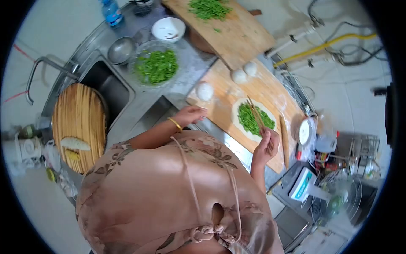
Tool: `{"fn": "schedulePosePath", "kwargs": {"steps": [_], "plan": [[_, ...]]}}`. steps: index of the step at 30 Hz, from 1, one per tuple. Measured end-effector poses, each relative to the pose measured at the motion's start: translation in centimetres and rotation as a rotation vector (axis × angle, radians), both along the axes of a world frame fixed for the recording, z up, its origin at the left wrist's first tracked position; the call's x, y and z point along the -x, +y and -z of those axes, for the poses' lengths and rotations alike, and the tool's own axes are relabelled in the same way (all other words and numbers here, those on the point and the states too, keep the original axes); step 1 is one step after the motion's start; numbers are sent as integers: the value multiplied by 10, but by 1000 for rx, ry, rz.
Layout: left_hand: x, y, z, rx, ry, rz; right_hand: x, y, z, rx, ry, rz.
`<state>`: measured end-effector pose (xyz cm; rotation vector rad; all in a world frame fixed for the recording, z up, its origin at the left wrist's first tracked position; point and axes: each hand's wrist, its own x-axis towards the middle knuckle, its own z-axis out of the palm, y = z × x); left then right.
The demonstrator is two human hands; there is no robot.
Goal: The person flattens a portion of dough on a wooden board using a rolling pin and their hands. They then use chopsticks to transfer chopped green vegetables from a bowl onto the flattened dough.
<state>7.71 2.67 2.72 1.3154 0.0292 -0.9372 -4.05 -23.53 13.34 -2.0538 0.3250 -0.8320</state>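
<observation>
My right hand is closed around a pair of wooden chopsticks. Their tips rest among chopped green leaves spread on a flat, rolled-out dough sheet. That sheet lies on a floured wooden board. Close to the board's near left edge is my left hand, its fingers curled together, with a gold bracelet at the wrist; I see nothing in it. A dough ball sits just beyond it, and two more dough balls lie at the back. Right of the sheet is a rolling pin.
A glass bowl of chopped greens, a metal bowl and a white bowl stand behind left. Another board bears more greens. Left are a sink and a round slatted board. A scale stands right.
</observation>
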Motion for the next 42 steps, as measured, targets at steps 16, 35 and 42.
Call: {"fn": "schedulePosePath", "kwargs": {"steps": [16, 35, 42], "plan": [[16, 59, 16, -59, -74, -182, -206, 195, 91, 841, 197, -1240], [-47, -163, 14, -393, -847, 165, 10, -190, 113, 217, 468, 89], [-89, -264, 18, -589, -1152, 230, -43, -222, 107, 218, 537, -125]]}}
